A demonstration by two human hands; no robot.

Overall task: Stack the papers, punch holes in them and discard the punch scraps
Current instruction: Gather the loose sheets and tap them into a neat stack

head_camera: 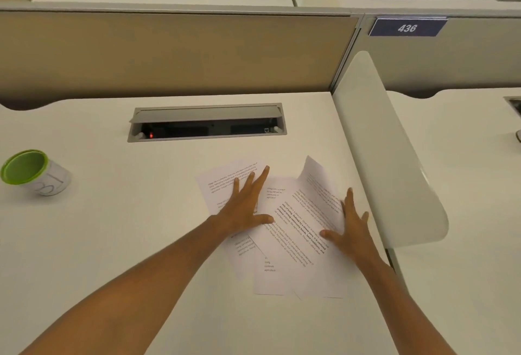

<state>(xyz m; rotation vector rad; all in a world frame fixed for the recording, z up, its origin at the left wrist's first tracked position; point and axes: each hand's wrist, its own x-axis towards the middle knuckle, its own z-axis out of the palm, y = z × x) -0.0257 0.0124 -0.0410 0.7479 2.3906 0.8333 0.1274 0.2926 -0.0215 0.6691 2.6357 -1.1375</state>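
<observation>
Several printed white papers [293,244] lie fanned and overlapping on the white desk [118,236], right of centre. My left hand [248,202] rests flat on the leftmost sheets, fingers spread and pointing away from me. My right hand [352,225] lies flat on the right side of the pile, fingers apart, beside a sheet whose far corner curls up [315,174]. Neither hand grips anything. No hole punch is in view.
A white cup with a green rim [33,172] lies tilted at the desk's left edge. An open cable hatch [207,123] is set in the desk behind the papers. A curved white divider [386,151] stands close on the right; a beige partition [169,52] closes the back.
</observation>
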